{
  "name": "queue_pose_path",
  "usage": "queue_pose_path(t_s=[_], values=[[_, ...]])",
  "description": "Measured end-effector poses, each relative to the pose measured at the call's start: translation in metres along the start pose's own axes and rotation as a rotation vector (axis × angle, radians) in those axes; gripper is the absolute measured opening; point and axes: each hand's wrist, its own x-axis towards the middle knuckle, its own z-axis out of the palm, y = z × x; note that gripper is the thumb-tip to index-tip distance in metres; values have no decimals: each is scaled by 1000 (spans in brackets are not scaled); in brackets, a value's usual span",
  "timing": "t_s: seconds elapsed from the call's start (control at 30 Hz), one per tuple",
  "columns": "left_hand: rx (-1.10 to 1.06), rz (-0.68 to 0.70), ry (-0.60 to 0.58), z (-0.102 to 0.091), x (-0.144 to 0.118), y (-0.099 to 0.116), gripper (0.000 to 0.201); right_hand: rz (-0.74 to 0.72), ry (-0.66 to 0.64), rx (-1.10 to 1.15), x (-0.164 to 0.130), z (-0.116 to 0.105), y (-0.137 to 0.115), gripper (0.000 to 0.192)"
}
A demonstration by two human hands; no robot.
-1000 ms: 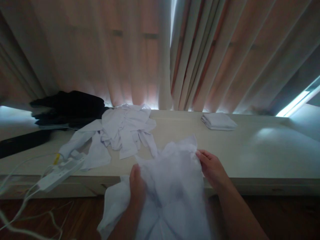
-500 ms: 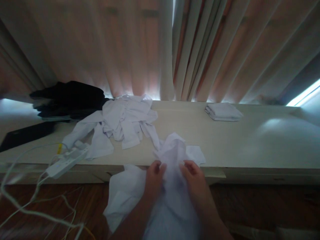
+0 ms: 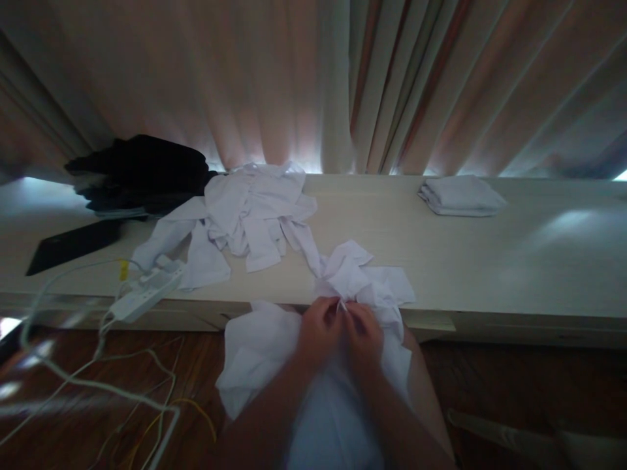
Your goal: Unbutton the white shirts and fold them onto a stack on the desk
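A white shirt (image 3: 343, 418) lies over my lap, and its upper part rests on the edge of the white counter (image 3: 490, 274). My left hand (image 3: 321, 326) pinches the cloth near the counter's edge. Close beside it, my right hand (image 3: 363, 329) pinches the same cloth, and the fingertips of both hands almost meet. A small fold of fabric sticks up between them. Whether they grip a button or only cloth is too blurred to tell. Beyond my hands, several white garments (image 3: 245, 219) lie in a loose heap, one sleeve reaching toward the shirt.
A folded white garment (image 3: 463, 196) sits at the back right. On the left are a stack of black clothes (image 3: 147, 173), a dark flat object (image 3: 73, 247) and a white power strip (image 3: 147, 294). Its cables (image 3: 93, 385) loop over the wooden floor. Curtains (image 3: 274, 85) hang behind.
My hands have come together, the right moving left toward the other, and the cloth between them is bunched up. The view has tipped downward slightly.
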Motion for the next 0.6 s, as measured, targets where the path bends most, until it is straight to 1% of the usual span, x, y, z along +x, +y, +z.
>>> queue_pose_path(t_s=[0.1,0.17,0.23,0.3,0.4,0.43,0.5,0.53,0.6], values=[[-272,-178,-116,-3,1,-3,34,95,2,35,4,-5,1,16],[-348,-235,-168,-5,4,-4,33,140,-8,70,4,-6,1,17],[-362,-231,-152,-5,7,-5,30,168,-22,101,3,-5,1,18],[-334,-227,-106,-5,9,-6,27,193,-27,114,1,-2,0,18],[-204,-220,-30,-4,10,-7,22,212,-18,119,-1,-1,0,18],[-151,-219,-4,-3,10,-7,20,196,-3,113,-1,-1,0,18],[-65,-227,37,-3,11,-7,17,113,28,70,0,-2,1,16],[-52,-240,48,-2,10,-6,16,55,26,38,0,-2,1,16],[-92,-278,46,-2,10,-4,13,-57,-9,-22,1,0,2,17]])
